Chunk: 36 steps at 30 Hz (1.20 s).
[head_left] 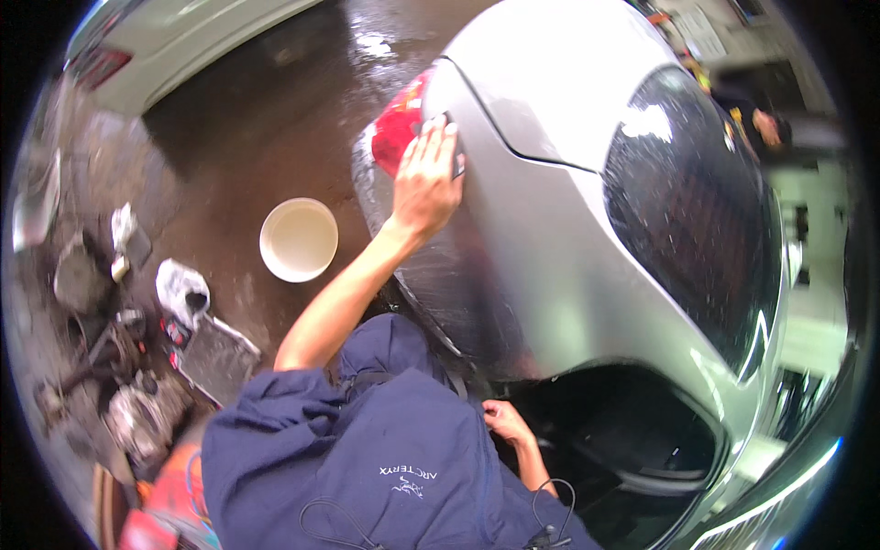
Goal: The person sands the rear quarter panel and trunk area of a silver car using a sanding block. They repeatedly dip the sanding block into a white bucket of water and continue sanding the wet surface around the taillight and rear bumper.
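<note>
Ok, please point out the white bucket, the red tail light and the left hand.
White bucket point(298, 240), head view, on its pale inside.
Red tail light point(400, 128), head view, on the red lens.
Left hand point(427, 179), head view, on the back of the hand.

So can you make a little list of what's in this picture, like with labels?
Place: wet dark floor
Big thing: silver car, red tail light
Left hand: flat on the car, pressing a dark pad
Right hand: low, against the blue clothes
On the floor: white bucket, rags and clutter
</note>
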### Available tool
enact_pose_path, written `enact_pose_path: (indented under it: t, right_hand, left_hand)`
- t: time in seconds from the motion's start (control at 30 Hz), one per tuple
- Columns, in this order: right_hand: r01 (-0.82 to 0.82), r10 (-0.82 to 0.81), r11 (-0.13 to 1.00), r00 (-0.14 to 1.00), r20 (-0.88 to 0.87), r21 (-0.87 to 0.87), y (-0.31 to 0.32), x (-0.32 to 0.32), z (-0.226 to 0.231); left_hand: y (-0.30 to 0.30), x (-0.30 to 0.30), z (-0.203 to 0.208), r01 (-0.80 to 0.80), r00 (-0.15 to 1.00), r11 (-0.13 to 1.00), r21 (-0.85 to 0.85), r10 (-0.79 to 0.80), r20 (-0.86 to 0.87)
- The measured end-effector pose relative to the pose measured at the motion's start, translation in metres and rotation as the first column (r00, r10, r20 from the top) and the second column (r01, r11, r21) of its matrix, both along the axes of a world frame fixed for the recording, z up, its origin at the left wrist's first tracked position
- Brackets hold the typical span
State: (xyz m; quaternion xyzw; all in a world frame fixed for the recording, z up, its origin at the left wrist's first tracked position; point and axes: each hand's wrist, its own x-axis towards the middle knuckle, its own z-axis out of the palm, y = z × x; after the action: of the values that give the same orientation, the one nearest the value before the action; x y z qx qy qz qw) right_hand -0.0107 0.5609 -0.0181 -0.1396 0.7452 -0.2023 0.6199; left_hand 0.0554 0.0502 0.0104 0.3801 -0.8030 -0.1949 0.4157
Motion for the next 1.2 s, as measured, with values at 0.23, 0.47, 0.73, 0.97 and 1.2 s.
enact_pose_path:
  t: [0.23, 0.47, 0.73, 0.97, 1.2]
  right_hand:
    - [0.335, -0.326, 0.941, 0.936, 0.132, -0.053, 0.014, 0.015, -0.005]
    - [0.077, -0.101, 0.989, 0.976, -0.194, -0.128, -0.028, 0.038, 0.006]
    - [0.042, -0.143, 0.927, 0.959, -0.247, -0.373, -0.05, 0.061, -0.039]
    - [0.099, -0.172, 0.91, 0.974, -0.149, -0.403, -0.073, 0.048, -0.012]
    - [-0.387, 0.171, 0.874, 0.811, -0.559, -0.294, -0.143, 0.082, -0.055]
  left_hand:
    - [0.037, 0.088, -0.027, 0.03, 0.993, 0.979, 0.203, -0.005, -0.122]
    - [0.093, 0.136, -0.026, 0.401, 0.797, 0.885, 0.236, -0.464, 0.388]
    - [0.192, 0.05, -0.072, 0.765, -0.166, 0.047, 0.642, -0.949, 0.267]
    - [0.214, 0.05, -0.139, 0.673, -0.401, -0.249, 0.697, -0.914, 0.062]
    - [0.171, 0.081, -0.125, 0.804, -0.107, 0.163, 0.572, -0.906, 0.41]
